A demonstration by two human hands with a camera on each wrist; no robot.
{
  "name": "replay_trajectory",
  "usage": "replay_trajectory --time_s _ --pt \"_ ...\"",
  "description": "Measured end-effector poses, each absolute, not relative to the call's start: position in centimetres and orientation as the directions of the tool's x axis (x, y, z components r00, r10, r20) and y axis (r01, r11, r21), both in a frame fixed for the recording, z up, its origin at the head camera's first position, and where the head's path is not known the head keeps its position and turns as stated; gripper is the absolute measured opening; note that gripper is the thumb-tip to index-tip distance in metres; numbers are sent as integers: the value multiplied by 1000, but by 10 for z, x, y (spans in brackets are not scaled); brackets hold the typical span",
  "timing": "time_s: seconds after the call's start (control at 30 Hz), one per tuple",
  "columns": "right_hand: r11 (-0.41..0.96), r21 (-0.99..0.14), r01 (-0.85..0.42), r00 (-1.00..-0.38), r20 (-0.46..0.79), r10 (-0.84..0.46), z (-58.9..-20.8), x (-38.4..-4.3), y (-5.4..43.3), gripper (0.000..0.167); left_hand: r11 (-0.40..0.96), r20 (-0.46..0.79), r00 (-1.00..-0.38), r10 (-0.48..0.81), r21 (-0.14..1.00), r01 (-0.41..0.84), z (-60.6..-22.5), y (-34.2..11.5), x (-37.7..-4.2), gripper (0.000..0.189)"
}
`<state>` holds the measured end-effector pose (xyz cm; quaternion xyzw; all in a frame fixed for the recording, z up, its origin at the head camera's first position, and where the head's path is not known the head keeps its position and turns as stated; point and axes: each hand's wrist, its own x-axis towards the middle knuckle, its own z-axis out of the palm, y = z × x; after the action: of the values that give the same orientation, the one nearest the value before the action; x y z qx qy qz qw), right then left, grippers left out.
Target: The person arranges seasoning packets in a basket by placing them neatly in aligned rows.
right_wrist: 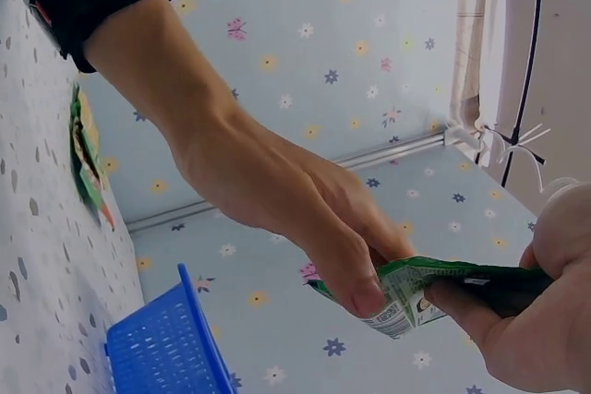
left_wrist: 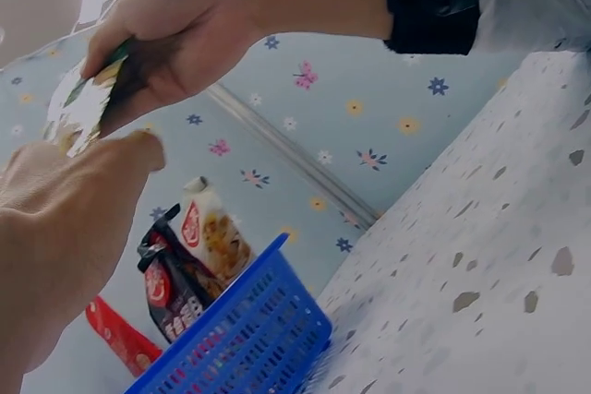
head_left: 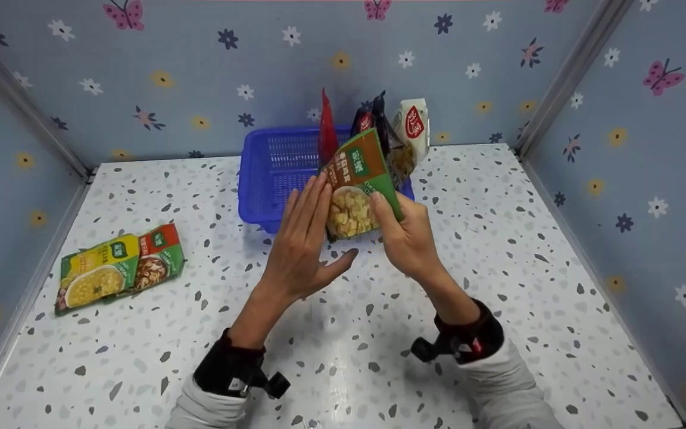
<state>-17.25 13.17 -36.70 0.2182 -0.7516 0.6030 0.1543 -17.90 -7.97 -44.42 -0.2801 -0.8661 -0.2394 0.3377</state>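
My right hand (head_left: 411, 244) grips a brown and green food packet (head_left: 352, 205) by its right side, thumb on the printed front. Along the packet's left edge lie the straight fingers of my left hand (head_left: 298, 250), its thumb stretched apart. The packet is held up in front of a blue plastic basket (head_left: 246, 185) and hides part of it. In the right wrist view the back of the packet (right_wrist: 397, 316) shows between the two hands. The left wrist view shows the right hand (left_wrist: 185, 34) bent around the packet, whose surface is washed out by glare.
Inside the basket stand a red packet (head_left: 327, 131), a black packet (head_left: 382, 122) and a white packet (head_left: 412, 128). A yellow packet (head_left: 102, 277) overlaps a red and green packet (head_left: 158, 256) at the table's left. Flower-patterned walls (head_left: 295, 65) enclose the speckled table (head_left: 343, 363).
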Motion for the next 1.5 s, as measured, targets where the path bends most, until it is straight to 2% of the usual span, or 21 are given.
replay_trajectory --time_s 0.1,0.27,0.43,0.63,0.87,1.1,1.5 --pt "193 -833 -519 -855 507 -108 -363 -175 137 28 705 693 -625 360 237 669 -444 -92 -184 109" --pt "199 -830 -520 -852 521 -55 -359 -180 146 30 734 681 -654 330 251 632 -446 -115 -196 88" --pt "207 -839 -504 -859 511 -22 -357 -181 150 29 785 651 -710 270 278 553 -455 -138 -207 66" --pt "211 -842 -497 -864 504 -23 -358 -182 151 27 811 587 -777 225 330 484 -470 -153 -216 52" --pt "212 -842 -496 -864 503 -24 -360 -185 153 29 837 504 -832 234 331 436 -488 -157 -224 47" --pt "213 -843 -495 -865 501 -28 -360 -187 153 29 868 504 -829 242 269 417 -498 -158 -227 40" --pt "217 -838 -501 -863 502 -56 -364 -193 148 28 875 449 -866 221 302 379 -498 -155 -227 40"
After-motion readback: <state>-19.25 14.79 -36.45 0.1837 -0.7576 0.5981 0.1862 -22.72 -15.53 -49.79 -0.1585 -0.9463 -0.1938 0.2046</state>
